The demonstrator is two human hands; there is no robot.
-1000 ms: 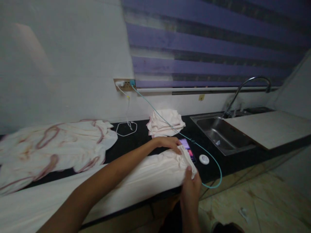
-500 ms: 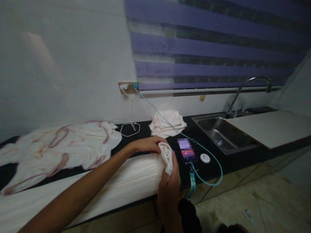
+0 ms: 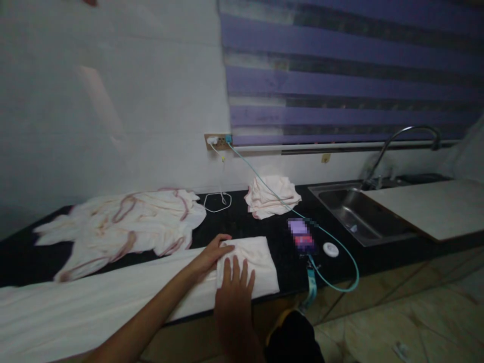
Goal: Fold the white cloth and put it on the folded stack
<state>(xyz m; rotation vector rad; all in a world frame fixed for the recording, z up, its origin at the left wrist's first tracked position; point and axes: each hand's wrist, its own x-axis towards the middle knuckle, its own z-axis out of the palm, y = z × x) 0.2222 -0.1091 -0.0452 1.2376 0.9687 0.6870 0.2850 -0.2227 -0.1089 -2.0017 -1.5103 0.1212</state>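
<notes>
A long pale cloth (image 3: 113, 297) lies along the front of the black counter (image 3: 234, 224), its right end folded back over itself. My right hand (image 3: 234, 282) lies flat, fingers spread, on that folded end (image 3: 260, 264). Just behind it and to the left, my left hand (image 3: 209, 252) rests on the same fold with its fingers apart. Neither hand grips the cloth.
A crumpled white garment with pink trim (image 3: 128, 224) lies behind the cloth. A folded cloth stack (image 3: 270, 196), a phone (image 3: 301, 234) on a teal cable (image 3: 340, 262), a white round disc (image 3: 330, 249) and a white cable (image 3: 217, 201) are on the counter. Right: sink (image 3: 363, 217), board (image 3: 427, 206).
Both hands carried the cloth's right end leftward, folded it over and laid it down. The right hand let go and now presses flat; the view shifted left.
</notes>
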